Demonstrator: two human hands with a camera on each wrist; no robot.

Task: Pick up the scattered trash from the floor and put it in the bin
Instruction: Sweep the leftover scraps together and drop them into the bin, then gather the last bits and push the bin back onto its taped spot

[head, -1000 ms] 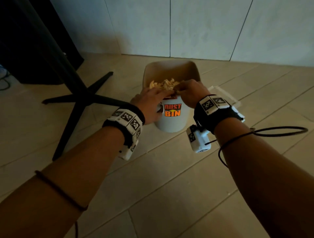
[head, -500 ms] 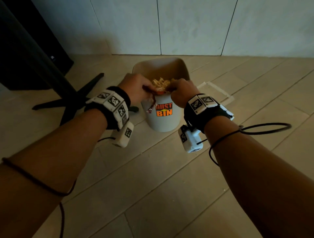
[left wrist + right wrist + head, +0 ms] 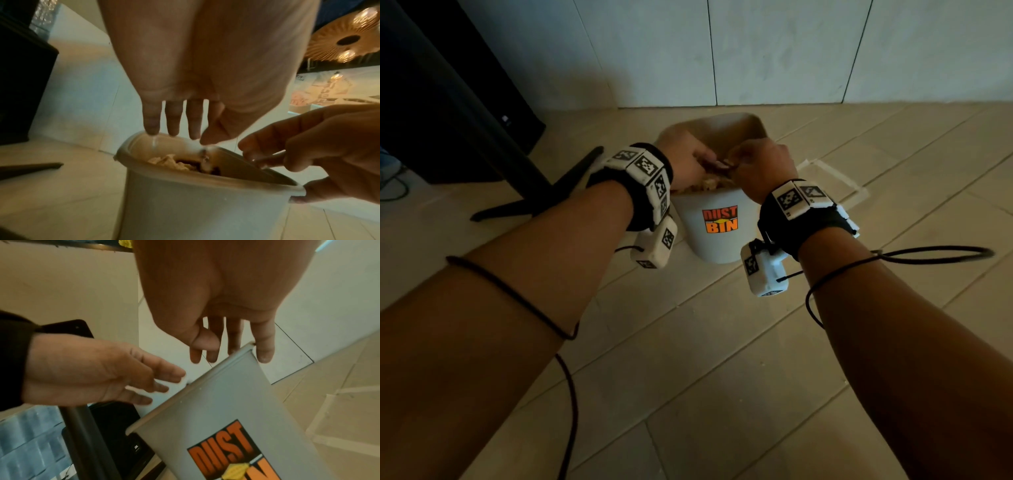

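A white bin [image 3: 715,243] labelled DUST BIN stands on the tiled floor, with crumpled tan paper [image 3: 705,185] heaped inside. Both my hands hover over its mouth. My left hand [image 3: 690,159] has straight, slightly spread fingers [image 3: 172,120] just above the far rim [image 3: 131,141] and holds nothing. My right hand [image 3: 756,164] is at the near right rim, its thumb tucked against its fingers [image 3: 205,340]. It pinches a thin dark-red wrapper [image 3: 717,165], seen edge-on as a pale sliver [image 3: 269,157]. The bin's wall [image 3: 236,402] sits right under that hand.
A black stand with splayed legs [image 3: 544,195] rests on the floor left of the bin, and a dark cabinet [image 3: 448,120] is behind it. Pale tape [image 3: 835,181] marks the floor right of the bin. A tiled wall closes the back. Cables trail from both wrists.
Both hands have moved further in over the bin's mouth. My left hand has let go of the red wrapper and spread its fingers; the wrapper stays at my right hand's fingertips.
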